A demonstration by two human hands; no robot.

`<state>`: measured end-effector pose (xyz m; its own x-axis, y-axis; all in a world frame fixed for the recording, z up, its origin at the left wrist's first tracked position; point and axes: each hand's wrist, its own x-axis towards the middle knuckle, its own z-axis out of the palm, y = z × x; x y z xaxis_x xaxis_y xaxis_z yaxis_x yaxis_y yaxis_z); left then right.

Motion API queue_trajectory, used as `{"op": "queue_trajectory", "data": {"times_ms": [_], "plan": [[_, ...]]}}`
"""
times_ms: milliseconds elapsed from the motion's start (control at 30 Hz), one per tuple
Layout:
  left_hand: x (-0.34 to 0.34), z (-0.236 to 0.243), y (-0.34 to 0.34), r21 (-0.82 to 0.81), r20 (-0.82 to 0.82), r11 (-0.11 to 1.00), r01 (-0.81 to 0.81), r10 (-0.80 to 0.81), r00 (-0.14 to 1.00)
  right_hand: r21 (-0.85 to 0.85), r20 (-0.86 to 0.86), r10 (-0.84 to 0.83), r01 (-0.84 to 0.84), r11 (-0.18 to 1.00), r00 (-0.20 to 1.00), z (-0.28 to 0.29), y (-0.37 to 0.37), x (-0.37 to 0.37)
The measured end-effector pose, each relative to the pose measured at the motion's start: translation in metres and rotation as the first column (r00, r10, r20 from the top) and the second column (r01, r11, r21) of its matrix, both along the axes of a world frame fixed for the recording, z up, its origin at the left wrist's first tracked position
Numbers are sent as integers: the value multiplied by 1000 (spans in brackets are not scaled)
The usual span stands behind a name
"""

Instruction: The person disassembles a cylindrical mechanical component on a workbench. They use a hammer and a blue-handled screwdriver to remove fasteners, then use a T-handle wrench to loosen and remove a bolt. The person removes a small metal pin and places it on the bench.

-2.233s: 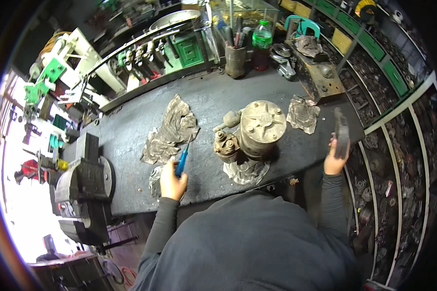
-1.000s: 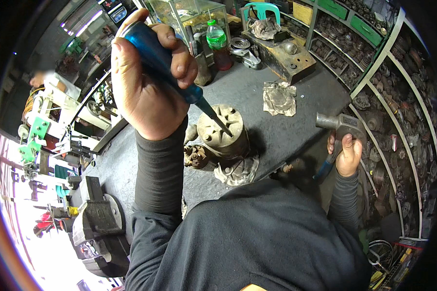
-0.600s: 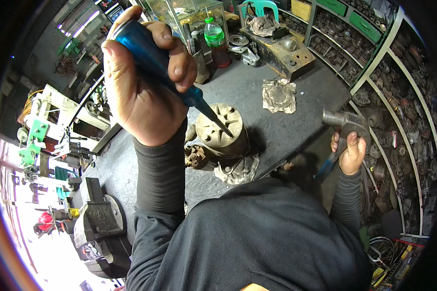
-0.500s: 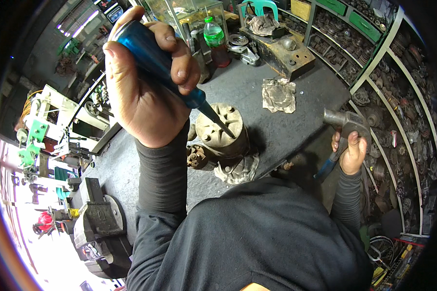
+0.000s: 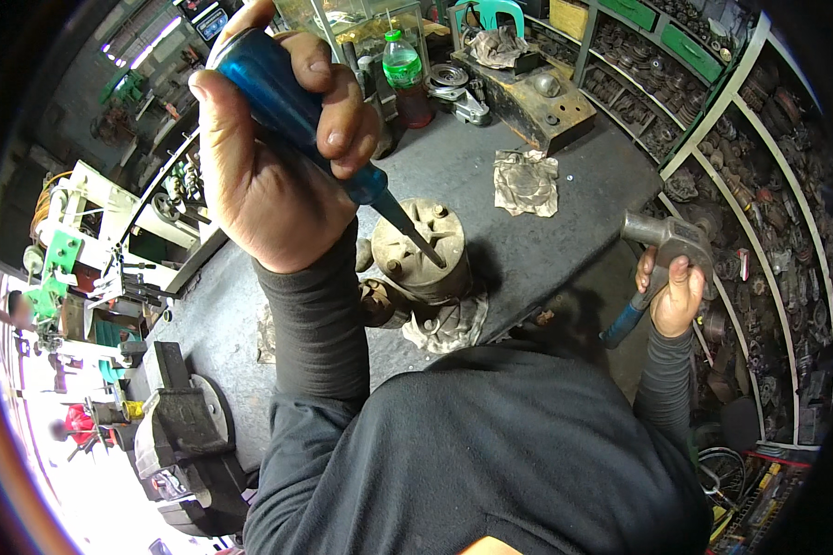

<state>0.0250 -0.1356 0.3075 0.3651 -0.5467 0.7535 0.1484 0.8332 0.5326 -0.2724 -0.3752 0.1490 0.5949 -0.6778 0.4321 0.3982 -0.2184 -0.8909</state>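
Note:
My left hand (image 5: pixel 282 176) is wrapped round the blue handle of a screwdriver (image 5: pixel 273 92), which slants down to the right. Its tip meets, or nearly meets, a bolt spot near the rim of a round, dirty metal housing (image 5: pixel 415 245); exact contact is hard to tell. Bolt heads show on the housing's ribbed top, and a smaller round part (image 5: pixel 381 303) joins its left side. Out to the right, beyond the bench edge, my right hand (image 5: pixel 674 301) grips a hammer (image 5: pixel 680 248) close below its steel head, the blue grip pointing down to the left.
The housing stands on crumpled paper (image 5: pixel 449 326) on a dark workbench (image 5: pixel 565 245). Another paper sheet (image 5: pixel 526 183) lies behind it. At the back are a green-capped bottle (image 5: pixel 403 74) and a metal block (image 5: pixel 537 106). A vise (image 5: pixel 180 425) sits left; shelves of parts (image 5: pixel 768 213) line the right.
The whole view has shifted slightly. Both hands keep their grips; the screwdriver stays on the same side of the housing's top, and the hammer is tilted a little differently.

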Motion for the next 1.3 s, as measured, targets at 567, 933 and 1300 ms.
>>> {"op": "queue_trajectory", "data": {"times_ms": [567,933,1300], "plan": [[-18,4,-10,-9,67,990,-143,143,987,6,-34,6,-5,1000,999,0,-6,4],[-17,2,-12,-18,66,990,-143,144,987,18,-45,9,-8,1000,999,-2,-6,9],[-43,6,-28,-159,293,961,-228,266,918,9,-84,-10,11,1000,996,0,-4,6]]}}
